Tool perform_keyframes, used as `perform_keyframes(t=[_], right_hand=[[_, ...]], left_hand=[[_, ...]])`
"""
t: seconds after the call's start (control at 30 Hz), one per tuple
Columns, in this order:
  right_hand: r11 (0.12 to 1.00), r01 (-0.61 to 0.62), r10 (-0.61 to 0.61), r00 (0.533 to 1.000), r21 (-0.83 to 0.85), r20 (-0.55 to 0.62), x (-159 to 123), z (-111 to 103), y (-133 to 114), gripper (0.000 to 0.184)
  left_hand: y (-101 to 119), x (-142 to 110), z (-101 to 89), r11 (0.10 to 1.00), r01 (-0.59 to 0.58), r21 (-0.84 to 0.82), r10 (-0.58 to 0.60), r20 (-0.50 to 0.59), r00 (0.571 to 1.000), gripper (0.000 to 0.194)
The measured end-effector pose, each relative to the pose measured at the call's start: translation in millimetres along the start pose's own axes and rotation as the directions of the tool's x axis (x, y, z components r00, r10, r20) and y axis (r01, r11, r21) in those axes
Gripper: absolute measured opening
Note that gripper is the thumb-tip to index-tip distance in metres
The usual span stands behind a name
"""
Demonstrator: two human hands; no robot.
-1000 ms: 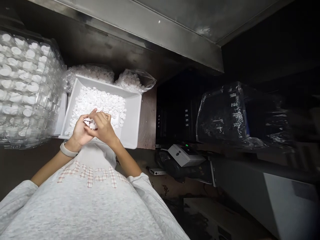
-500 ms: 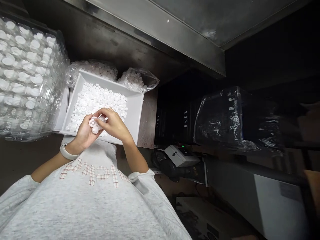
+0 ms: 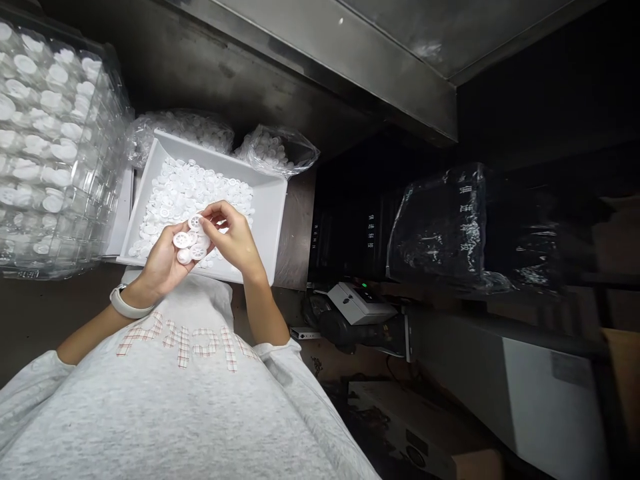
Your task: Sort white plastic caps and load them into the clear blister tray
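A white, rectangular plastic tray (image 3: 265,233) is set on a dark brown tabletop (image 3: 294,257), and a heap of small, round, white plastic pieces (image 3: 193,183) is held in it. Over the tray's near side, several white plastic discs, some with spoked faces, (image 3: 183,255) are carried in the left hand (image 3: 163,267), whose palm is turned up and loosely cupped. One white spoked disc (image 3: 195,223) is pinched between the thumb and fingers of the right hand (image 3: 237,241), just above the cupped discs.

Beyond the tray's far rim, two clear plastic bags filled with white pieces (image 3: 207,130) (image 3: 270,150) are placed. Left of the tray, clear plastic packaging filled with rows of white round-topped items (image 3: 50,147) is stacked. Well to the tray's right, a dark bundle (image 3: 437,230) is wrapped in clear film; nearer, a white box-shaped device (image 3: 360,305) is lit by a green light.
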State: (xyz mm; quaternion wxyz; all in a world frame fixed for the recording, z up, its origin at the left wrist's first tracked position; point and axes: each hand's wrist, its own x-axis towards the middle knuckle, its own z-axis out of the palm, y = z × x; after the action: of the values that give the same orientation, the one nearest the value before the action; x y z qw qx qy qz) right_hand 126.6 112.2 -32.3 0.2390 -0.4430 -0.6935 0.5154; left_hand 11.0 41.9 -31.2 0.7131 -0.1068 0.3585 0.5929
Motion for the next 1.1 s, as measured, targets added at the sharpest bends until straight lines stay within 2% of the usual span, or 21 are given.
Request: perform_keyframes(t=[0.17,0.33,0.47,0.57,0.73,0.9,1.0,1.1], right_hand=[[1.000,0.014,-0.014,1.000,0.012,-0.017,-2.0,-3.0,0.6,0.015],[0.998,0.000,-0.003,0.999,0.063,0.045,-0.5,-0.8,0.4,0.019],[0.995,-0.050,0.049,0.999,0.086,0.019,1.2,2.6,-0.7,0.016],[0.995,-0.045,0.044,0.999,0.086,0.006,1.9,3.4,0.8,0.014],[0.997,-0.021,0.019,0.999,0.078,0.030,-1.3,0.0,10.7,0.023],[0.993,0.092,-0.098,0.992,0.079,0.077,-15.5,-3.9,13.9,0.029],[0.975,0.221,-0.222,0.969,0.019,0.110,-24.6,-5.8,10.3,0.037],[0.948,0.315,-0.308,0.945,-0.047,0.115,-29.1,-7.9,8.1,0.031]], left_hand=[[0.3,1.1,-3.9,0.999,-0.001,0.039,-0.003,0.081,0.997,0.037],[2.0,1.7,-3.7,0.998,-0.010,0.067,0.003,0.105,0.994,0.042],[4.0,1.0,-2.3,0.998,-0.003,0.058,-0.003,0.087,0.996,0.042],[5.7,1.1,-3.6,0.999,0.030,0.036,-0.031,0.032,0.999,0.040],[8.8,1.9,-8.2,0.998,0.053,0.028,-0.053,0.008,0.999,0.043],[11.3,-4.0,-10.2,0.994,0.062,0.090,-0.071,0.096,0.993,0.049],[12.6,-9.1,-9.7,0.989,0.085,0.121,-0.096,0.088,0.992,0.049],[13.7,-13.2,-8.1,0.987,0.087,0.132,-0.099,0.086,0.991,0.049]])
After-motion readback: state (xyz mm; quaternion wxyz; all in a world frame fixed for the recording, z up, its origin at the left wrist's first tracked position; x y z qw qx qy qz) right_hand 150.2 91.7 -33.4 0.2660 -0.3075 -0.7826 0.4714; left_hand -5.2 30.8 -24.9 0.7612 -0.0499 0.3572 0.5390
